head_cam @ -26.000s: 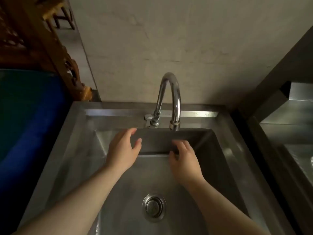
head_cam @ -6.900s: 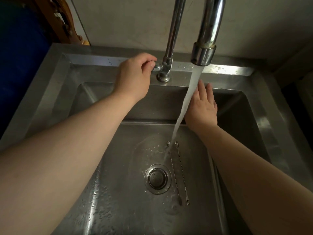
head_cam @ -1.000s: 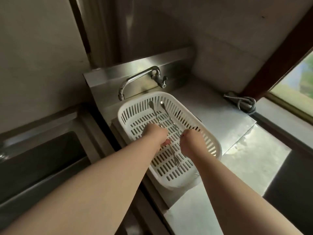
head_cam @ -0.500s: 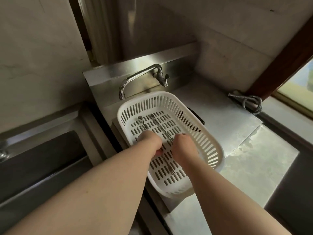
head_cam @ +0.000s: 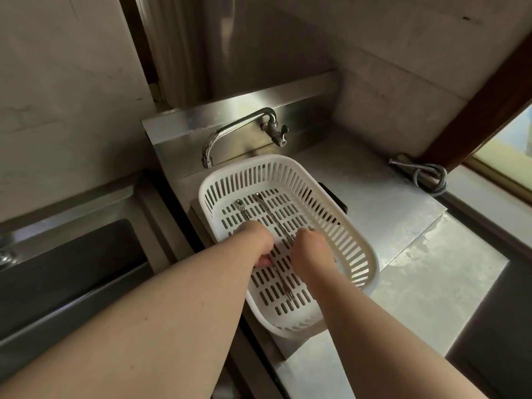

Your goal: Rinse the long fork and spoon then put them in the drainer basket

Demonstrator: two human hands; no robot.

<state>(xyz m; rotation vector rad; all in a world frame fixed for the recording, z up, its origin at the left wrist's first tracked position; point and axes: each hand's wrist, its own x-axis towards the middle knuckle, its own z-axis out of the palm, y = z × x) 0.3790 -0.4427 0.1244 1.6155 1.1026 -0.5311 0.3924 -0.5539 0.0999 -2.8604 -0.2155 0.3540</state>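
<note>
The white slotted drainer basket (head_cam: 361, 256) stands on the steel counter. Two long thin metal utensils lie side by side on its floor, round handle ends pointing away from me. The long spoon (head_cam: 241, 207) runs under my left hand (head_cam: 254, 243), whose fingers are curled down on it. The long fork (head_cam: 266, 210) passes between my hands, and its tines show near the basket's near end. My right hand (head_cam: 312, 250) is curled with its fingertips on the fork's shaft. Which utensil is the spoon is hard to tell.
A small wall tap (head_cam: 239, 131) hangs over the basket's far rim. The deep steel sink (head_cam: 72, 272) is on the left. A coiled metal hose (head_cam: 429, 177) lies on the counter at the right, near the window sill.
Both hands have lowered the two utensils further, so that they now lie on the basket floor. My view has shifted slightly; the basket has not moved.
</note>
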